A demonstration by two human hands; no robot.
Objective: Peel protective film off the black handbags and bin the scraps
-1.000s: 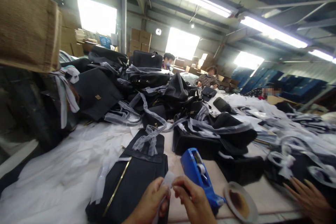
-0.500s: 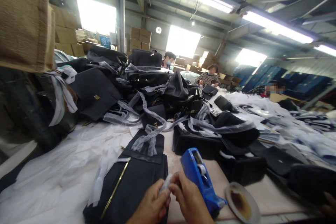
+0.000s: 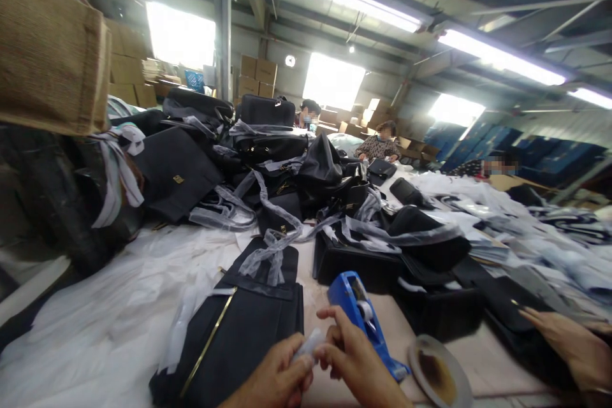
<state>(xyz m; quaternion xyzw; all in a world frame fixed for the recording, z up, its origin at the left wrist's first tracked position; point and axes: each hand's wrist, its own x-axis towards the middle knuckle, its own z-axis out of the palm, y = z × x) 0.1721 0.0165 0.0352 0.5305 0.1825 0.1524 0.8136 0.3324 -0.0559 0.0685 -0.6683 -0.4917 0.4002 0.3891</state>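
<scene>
At the bottom middle, my left hand (image 3: 277, 376) and my right hand (image 3: 351, 360) pinch a small piece of clear tape (image 3: 310, 344) between their fingertips. Both hands are closed on it. A blue tape dispenser (image 3: 366, 322) stands just beyond my right hand, almost touching it. A flat black bag with a gold strip (image 3: 236, 338) lies on the table under and beyond my left hand, with a plastic-wrapped strap across its top.
A heap of black handbags (image 3: 268, 159) with wrapped straps fills the table middle. White wrapping paper (image 3: 105, 312) spreads at left. A round dish (image 3: 437, 373) sits near the front edge. Another person's hand (image 3: 568, 344) reaches in at right. Other people sit at the far end.
The tape piece has been folded smaller between my fingertips, and my hands dropped slightly. The other person's hand at right left the view, then came back onto a black bag.
</scene>
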